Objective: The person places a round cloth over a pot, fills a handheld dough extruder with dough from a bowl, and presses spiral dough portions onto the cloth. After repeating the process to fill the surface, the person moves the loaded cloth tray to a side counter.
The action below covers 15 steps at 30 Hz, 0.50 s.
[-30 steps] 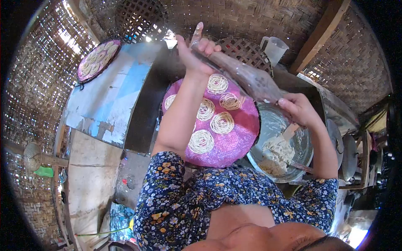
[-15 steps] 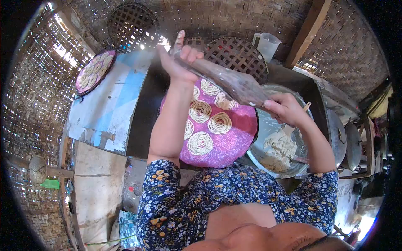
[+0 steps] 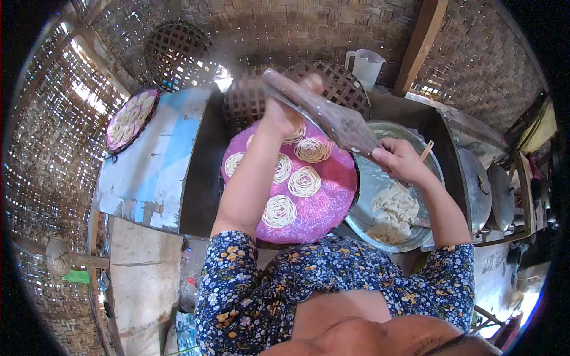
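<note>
A greyish, dough-smeared bag (image 3: 341, 121) stretches between my hands above a round pink mat (image 3: 320, 204). My right hand (image 3: 401, 160) grips its lower right end. Against the bag's upper left part is my left hand (image 3: 291, 110), partly behind it and blurred, so its fingers are unclear. Coiled rings of pale dough strands (image 3: 279, 211) lie on the mat, some hidden by my left forearm. Under my right hand a wide metal basin (image 3: 371, 178) holds a lump of pale dough (image 3: 396, 204) and a wooden-handled tool (image 3: 427, 151).
Another pink round with coils (image 3: 130, 118) rests on a blue-and-white board (image 3: 160, 154) at the left. Woven baskets (image 3: 341, 83) and a clear plastic jug (image 3: 367, 68) stand at the back. Metal lids (image 3: 475, 190) are at the right.
My left hand has shifted from the bag's end, where its fingers were wrapped, to behind its upper part. The bag's left end now sticks up freely. The view has shifted slightly.
</note>
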Motion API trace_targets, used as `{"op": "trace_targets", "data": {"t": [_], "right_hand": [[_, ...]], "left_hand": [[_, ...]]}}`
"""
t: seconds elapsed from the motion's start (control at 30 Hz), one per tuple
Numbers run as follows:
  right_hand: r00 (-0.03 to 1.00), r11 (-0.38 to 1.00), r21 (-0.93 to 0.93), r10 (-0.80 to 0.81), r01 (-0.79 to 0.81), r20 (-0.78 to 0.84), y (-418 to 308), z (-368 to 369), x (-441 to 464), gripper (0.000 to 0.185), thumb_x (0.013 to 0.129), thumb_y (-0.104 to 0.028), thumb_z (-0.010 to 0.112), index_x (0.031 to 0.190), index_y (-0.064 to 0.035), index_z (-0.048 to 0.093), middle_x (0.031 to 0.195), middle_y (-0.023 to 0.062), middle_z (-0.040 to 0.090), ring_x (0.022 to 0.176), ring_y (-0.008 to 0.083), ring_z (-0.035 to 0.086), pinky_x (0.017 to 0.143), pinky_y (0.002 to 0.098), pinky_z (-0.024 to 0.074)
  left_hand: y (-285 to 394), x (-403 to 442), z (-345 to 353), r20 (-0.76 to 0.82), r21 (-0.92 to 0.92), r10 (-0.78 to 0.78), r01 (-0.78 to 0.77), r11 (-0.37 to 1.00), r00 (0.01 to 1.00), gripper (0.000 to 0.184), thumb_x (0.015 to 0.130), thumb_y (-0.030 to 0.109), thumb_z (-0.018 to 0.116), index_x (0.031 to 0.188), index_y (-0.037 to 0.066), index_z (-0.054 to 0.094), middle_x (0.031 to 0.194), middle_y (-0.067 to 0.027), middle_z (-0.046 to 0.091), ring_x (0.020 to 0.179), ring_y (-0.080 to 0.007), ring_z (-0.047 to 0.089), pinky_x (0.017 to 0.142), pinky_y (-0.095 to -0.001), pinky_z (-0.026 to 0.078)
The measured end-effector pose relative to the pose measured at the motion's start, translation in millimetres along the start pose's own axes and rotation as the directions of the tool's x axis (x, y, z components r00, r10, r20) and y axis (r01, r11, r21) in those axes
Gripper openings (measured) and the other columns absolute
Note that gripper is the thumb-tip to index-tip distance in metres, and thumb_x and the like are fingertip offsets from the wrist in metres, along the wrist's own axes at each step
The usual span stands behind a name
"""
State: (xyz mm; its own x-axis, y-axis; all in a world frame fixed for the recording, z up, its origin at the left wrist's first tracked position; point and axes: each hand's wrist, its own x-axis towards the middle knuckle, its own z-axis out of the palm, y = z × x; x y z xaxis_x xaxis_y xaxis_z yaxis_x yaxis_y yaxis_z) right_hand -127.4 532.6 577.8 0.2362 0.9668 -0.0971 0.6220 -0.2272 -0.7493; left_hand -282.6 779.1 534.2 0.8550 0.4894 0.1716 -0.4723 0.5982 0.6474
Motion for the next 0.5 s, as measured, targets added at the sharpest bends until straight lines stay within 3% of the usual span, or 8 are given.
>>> {"op": "trace_targets", "data": {"t": [0.03, 0.07, 0.17, 0.27, 0.37, 0.5], "right_hand": [[1.0, 1.0, 0.009, -0.018, 0.018, -0.011, 4, 1, 1, 0.05, 0.079, -0.049, 0.054, 0.076, 0.0014, 0.058, 0.054, 0.0047, 0.05, 0.046, 0.0123, 0.049, 0.045, 0.029, 0.0402], [0.999, 0.999, 0.018, -0.035, 0.036, -0.022, 5, 1, 2, 0.05, 0.079, -0.049, 0.054, 0.077, 0.0014, 0.059, 0.054, 0.0048, 0.05, 0.046, 0.0124, 0.049, 0.045, 0.0291, 0.0402], [0.999, 0.999, 0.025, 0.022, -0.021, -0.028, 1, 1, 3, 0.049, 0.079, -0.047, 0.054, 0.082, 0.0013, 0.06, 0.055, 0.0063, 0.051, 0.05, 0.0139, 0.051, 0.048, 0.0309, 0.0415], [0.996, 0.999, -0.028, -0.038, 0.036, -0.075, 4, 1, 6, 0.047, 0.08, -0.046, 0.054, 0.083, 0.0011, 0.06, 0.056, 0.0065, 0.052, 0.049, 0.0136, 0.051, 0.047, 0.0305, 0.0418], [0.995, 0.999, -0.026, -0.036, 0.033, -0.097, 10, 4, 10, 0.047, 0.08, -0.046, 0.053, 0.084, 0.0009, 0.06, 0.056, 0.0063, 0.052, 0.046, 0.0128, 0.05, 0.046, 0.0298, 0.0413], [0.988, 0.998, 0.065, 0.034, -0.025, -0.148, 17, 7, 16, 0.049, 0.081, -0.047, 0.053, 0.084, 0.0013, 0.06, 0.056, 0.0064, 0.052, 0.046, 0.0124, 0.049, 0.045, 0.0292, 0.0406]], "left_hand": [[-10, 1, -2, -0.067, 0.143, -0.104, 0.112, 0.983, 0.992, 0.063, 0.084, 0.059, 0.034, 0.119, 0.008, 0.046, 0.101, -0.0055, 0.053, 0.092, -0.0202, 0.05, 0.082, -0.036, 0.039], [-24, -13, 7, -0.282, 0.28, -0.152, 0.233, 0.931, 0.947, 0.058, 0.085, 0.054, 0.039, 0.12, 0.008, 0.044, 0.112, -0.0051, 0.053, 0.104, -0.0214, 0.048, 0.089, -0.0374, 0.036], [-44, -25, 20, -0.349, 0.606, -0.143, 0.34, 0.719, 0.926, 0.048, 0.086, 0.044, 0.045, 0.12, 0.009, 0.043, 0.124, -0.0035, 0.045, 0.118, -0.0204, 0.037, 0.097, -0.0366, 0.027], [-48, -21, 13, -0.34, 0.659, -0.141, 0.342, 0.669, 0.93, 0.046, 0.089, 0.037, 0.037, 0.127, 0.01, 0.038, 0.115, -0.0031, 0.051, 0.101, -0.0179, 0.043, 0.091, -0.0329, 0.031], [-56, -15, 0, -0.295, 0.68, -0.15, 0.318, 0.661, 0.944, 0.049, 0.09, 0.037, 0.036, 0.13, 0.01, 0.034, 0.115, -0.0063, 0.05, 0.098, -0.0179, 0.043, 0.089, -0.0324, 0.032], [-59, -5, -23, -0.309, 0.593, -0.304, 0.433, 0.679, 0.901, 0.058, 0.088, 0.047, 0.033, 0.131, 0.009, 0.035, 0.121, -0.0132, 0.046, 0.11, -0.0237, 0.04, 0.095, -0.0373, 0.028]]}}
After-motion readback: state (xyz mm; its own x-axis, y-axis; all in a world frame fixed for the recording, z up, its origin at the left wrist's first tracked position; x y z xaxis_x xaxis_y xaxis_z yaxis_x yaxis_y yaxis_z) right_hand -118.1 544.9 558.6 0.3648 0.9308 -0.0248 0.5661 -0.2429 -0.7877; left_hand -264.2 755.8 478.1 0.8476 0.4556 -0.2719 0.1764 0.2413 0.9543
